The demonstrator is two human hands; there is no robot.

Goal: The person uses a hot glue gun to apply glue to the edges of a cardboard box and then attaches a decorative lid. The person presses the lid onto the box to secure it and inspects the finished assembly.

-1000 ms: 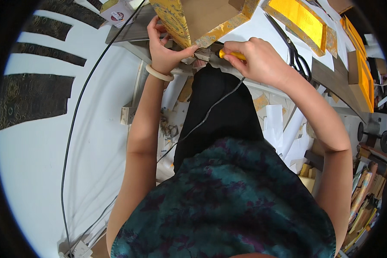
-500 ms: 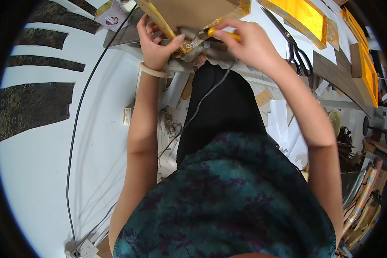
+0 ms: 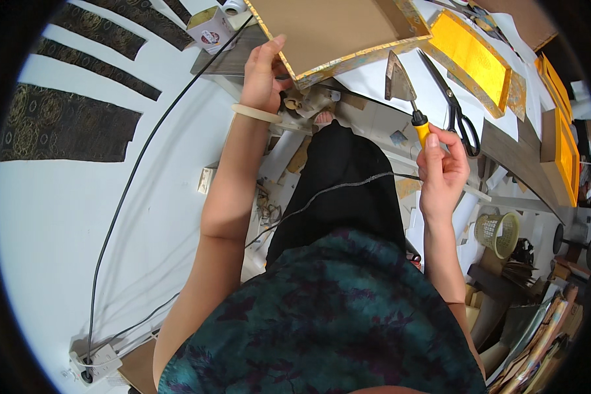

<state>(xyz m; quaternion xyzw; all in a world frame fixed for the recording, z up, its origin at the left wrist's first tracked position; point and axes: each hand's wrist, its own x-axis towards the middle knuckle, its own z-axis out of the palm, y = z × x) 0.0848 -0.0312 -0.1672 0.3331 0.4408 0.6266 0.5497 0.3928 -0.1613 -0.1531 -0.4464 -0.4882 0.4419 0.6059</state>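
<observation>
In my right hand (image 3: 444, 169) is a small corded iron (image 3: 399, 84) with a yellow handle and a flat triangular metal plate. The fingers pinch its handle, and the plate points up and away, apart from the box. A grey braided cord (image 3: 348, 186) runs from beside that hand across my lap. My left hand (image 3: 264, 77) grips the near left side of a shallow tan box (image 3: 338, 36) with gold-patterned edges. Its thumb lies on the rim, and the other fingers are partly hidden at the outer side. Black-handled scissors (image 3: 467, 128) lie to the right of the iron.
Bright yellow-lined trays (image 3: 473, 56) and more yellow boxes (image 3: 558, 154) stand to the right. Dark patterned strips (image 3: 65, 125) lie on the white surface at left, crossed by a black cable (image 3: 128, 167). A small white carton (image 3: 210, 31) is near the box. A basket (image 3: 497, 231) sits lower right.
My right hand has drawn the iron away from the box's near corner, toward me and to the right. The box and my left hand have shifted right in view, and the box lies flatter.
</observation>
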